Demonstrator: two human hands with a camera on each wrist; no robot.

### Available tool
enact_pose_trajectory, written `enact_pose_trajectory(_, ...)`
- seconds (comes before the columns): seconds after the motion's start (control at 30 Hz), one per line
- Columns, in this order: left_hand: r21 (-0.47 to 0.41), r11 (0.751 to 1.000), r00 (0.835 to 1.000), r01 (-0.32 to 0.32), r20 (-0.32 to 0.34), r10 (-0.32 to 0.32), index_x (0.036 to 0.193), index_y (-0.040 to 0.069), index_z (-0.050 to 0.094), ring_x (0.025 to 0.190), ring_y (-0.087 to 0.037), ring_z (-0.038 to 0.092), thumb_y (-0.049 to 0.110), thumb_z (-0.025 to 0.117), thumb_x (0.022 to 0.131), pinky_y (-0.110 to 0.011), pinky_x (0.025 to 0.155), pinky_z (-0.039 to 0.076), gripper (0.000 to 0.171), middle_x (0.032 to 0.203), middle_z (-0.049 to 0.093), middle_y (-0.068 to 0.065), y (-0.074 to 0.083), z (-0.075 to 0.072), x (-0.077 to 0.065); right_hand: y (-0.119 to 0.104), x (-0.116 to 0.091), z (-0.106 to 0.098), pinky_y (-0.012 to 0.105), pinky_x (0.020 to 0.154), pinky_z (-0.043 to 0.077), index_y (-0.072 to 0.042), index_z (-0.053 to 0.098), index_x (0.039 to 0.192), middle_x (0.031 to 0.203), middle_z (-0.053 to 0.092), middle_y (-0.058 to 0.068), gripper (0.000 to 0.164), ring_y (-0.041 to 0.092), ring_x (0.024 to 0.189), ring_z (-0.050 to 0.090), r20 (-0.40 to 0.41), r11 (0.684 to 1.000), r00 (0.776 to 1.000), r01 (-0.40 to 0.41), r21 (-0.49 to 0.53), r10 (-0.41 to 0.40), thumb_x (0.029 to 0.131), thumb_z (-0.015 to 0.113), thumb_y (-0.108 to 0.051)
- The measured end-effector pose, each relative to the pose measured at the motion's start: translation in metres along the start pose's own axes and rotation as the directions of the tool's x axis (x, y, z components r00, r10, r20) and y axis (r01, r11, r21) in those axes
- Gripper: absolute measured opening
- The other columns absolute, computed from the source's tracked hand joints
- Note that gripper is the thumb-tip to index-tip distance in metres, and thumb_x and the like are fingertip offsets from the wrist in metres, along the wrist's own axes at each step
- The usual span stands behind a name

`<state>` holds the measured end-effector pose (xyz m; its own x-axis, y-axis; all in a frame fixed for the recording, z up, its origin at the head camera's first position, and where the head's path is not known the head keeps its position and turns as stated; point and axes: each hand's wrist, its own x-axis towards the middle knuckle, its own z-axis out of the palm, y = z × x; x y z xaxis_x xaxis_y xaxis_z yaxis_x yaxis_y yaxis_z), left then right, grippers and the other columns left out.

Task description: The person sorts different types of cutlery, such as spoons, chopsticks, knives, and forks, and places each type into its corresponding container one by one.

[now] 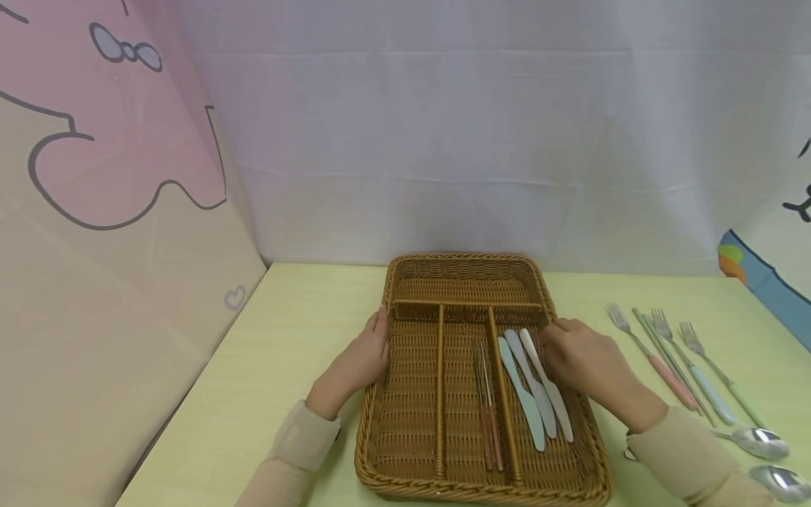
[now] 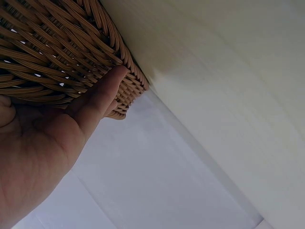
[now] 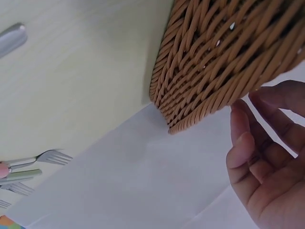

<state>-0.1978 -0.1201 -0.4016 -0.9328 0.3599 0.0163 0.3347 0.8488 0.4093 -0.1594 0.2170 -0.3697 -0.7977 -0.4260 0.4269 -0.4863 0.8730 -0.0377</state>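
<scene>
A brown wicker cutlery basket (image 1: 440, 394) with several compartments lies on the table. My left hand (image 1: 359, 359) rests at its left side, the fingers (image 2: 102, 95) stretched along the outer wall. At the right rim my right hand (image 1: 586, 359) holds the basket's edge with bent fingertips (image 3: 240, 121). Inside the right compartment lie three knives: a mint one (image 1: 522, 398), a grey-lilac one (image 1: 535, 387) and a white one (image 1: 550, 391). A pair of chopsticks (image 1: 488, 415) with reddish-brown ends lies in the middle compartment.
Right of the basket lie a pink-handled fork (image 1: 659, 362), a blue-handled fork (image 1: 697, 373) and a green-handled fork (image 1: 725, 377). Green chopsticks (image 1: 671, 359) lie among them. Two spoons (image 1: 760, 443) are nearer the front. A white cloth (image 1: 412, 141) hangs behind the table.
</scene>
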Motion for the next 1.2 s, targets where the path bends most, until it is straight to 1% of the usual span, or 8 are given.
enact_pose_trajectory(0.2, -0.006, 1.000, 1.000, -0.011, -0.008, 0.011, 0.143, -0.009, 0.006, 0.117, -0.042, 0.047, 0.011, 0.025, 0.098, -0.041, 0.084, 0.052, 0.053, 0.145, 0.019, -0.031, 0.000, 0.000, 0.000, 0.012, -0.002, -0.004, 0.020, 0.040, 0.029, -0.011, 0.064, 0.081, 0.067, 0.054, -0.002, 0.008, 0.011, 0.058, 0.047, 0.020, 0.999, 0.999, -0.041, -0.029, 0.041, 0.076, 0.067, -0.006)
enact_pose_trajectory(0.4, -0.010, 0.999, 0.999, -0.040, -0.026, 0.039, 0.143, -0.011, 0.005, 0.117, -0.046, 0.045, 0.010, 0.025, 0.097, -0.045, 0.086, 0.050, 0.053, 0.143, 0.021, -0.035, 0.001, -0.001, -0.002, 0.031, -0.007, -0.004, 0.020, 0.037, 0.027, -0.004, 0.063, 0.086, 0.071, 0.059, 0.006, 0.009, 0.013, 0.054, 0.046, 0.066, 0.994, 0.992, -0.104, -0.024, 0.105, 0.077, 0.063, -0.003)
enact_pose_trajectory(0.6, -0.002, 1.000, 1.000, -0.012, -0.013, 0.012, 0.143, -0.009, 0.006, 0.115, -0.042, 0.049, 0.011, 0.026, 0.098, -0.041, 0.084, 0.052, 0.053, 0.145, 0.019, -0.031, 0.000, 0.001, 0.000, 0.054, -0.016, -0.001, 0.022, 0.039, 0.032, 0.000, 0.062, 0.088, 0.073, 0.062, 0.011, 0.011, 0.016, 0.054, 0.051, 0.099, 0.988, 0.983, -0.154, -0.006, 0.154, 0.077, 0.060, -0.001)
enact_pose_trajectory(0.73, 0.004, 1.000, 1.000, -0.007, -0.011, 0.007, 0.144, -0.008, 0.006, 0.115, -0.041, 0.049, 0.011, 0.027, 0.098, -0.040, 0.084, 0.052, 0.053, 0.146, 0.019, -0.030, -0.001, 0.002, 0.001, 0.068, -0.022, -0.001, 0.023, 0.039, 0.035, 0.003, 0.061, 0.091, 0.080, 0.064, 0.017, 0.014, 0.022, 0.060, 0.057, 0.164, 0.978, 0.965, -0.208, 0.006, 0.204, 0.079, 0.061, -0.003)
enact_pose_trajectory(0.97, -0.001, 1.000, 1.000, -0.004, -0.013, 0.004, 0.144, -0.007, 0.006, 0.119, -0.041, 0.046, 0.012, 0.026, 0.098, -0.043, 0.090, 0.049, 0.053, 0.146, 0.018, -0.030, 0.000, 0.001, 0.000, 0.094, -0.035, 0.005, 0.028, 0.041, 0.039, 0.009, 0.057, 0.100, 0.093, 0.060, 0.030, 0.024, 0.029, 0.064, 0.057, 0.267, 0.953, 0.918, -0.304, 0.006, 0.291, 0.080, 0.059, -0.004)
enact_pose_trajectory(1.07, -0.005, 1.000, 1.000, -0.005, -0.015, 0.005, 0.144, -0.007, 0.006, 0.120, -0.042, 0.044, 0.012, 0.026, 0.098, -0.044, 0.091, 0.048, 0.053, 0.146, 0.018, -0.030, 0.000, 0.001, 0.000, 0.105, -0.041, 0.009, 0.035, 0.045, 0.045, 0.011, 0.056, 0.102, 0.098, 0.058, 0.033, 0.027, 0.037, 0.070, 0.058, 0.261, 0.949, 0.917, -0.316, 0.014, 0.302, 0.079, 0.060, -0.003)
enact_pose_trajectory(1.13, -0.005, 1.000, 1.000, -0.006, -0.016, 0.006, 0.144, -0.008, 0.006, 0.120, -0.042, 0.045, 0.012, 0.026, 0.098, -0.044, 0.090, 0.049, 0.053, 0.146, 0.018, -0.030, -0.001, 0.002, 0.001, 0.112, -0.045, 0.012, 0.043, 0.055, 0.049, 0.012, 0.057, 0.101, 0.098, 0.058, 0.033, 0.028, 0.043, 0.078, 0.057, 0.245, 0.949, 0.921, -0.314, 0.015, 0.301, 0.077, 0.061, -0.002)
enact_pose_trajectory(1.2, -0.005, 1.000, 1.000, -0.006, -0.017, 0.006, 0.144, -0.008, 0.006, 0.120, -0.042, 0.044, 0.012, 0.026, 0.098, -0.044, 0.091, 0.048, 0.053, 0.146, 0.019, -0.030, -0.001, 0.002, 0.001, 0.118, -0.047, 0.013, 0.049, 0.062, 0.049, 0.012, 0.057, 0.098, 0.093, 0.059, 0.031, 0.027, 0.044, 0.078, 0.057, 0.240, 0.950, 0.924, -0.311, 0.012, 0.299, 0.075, 0.063, -0.001)
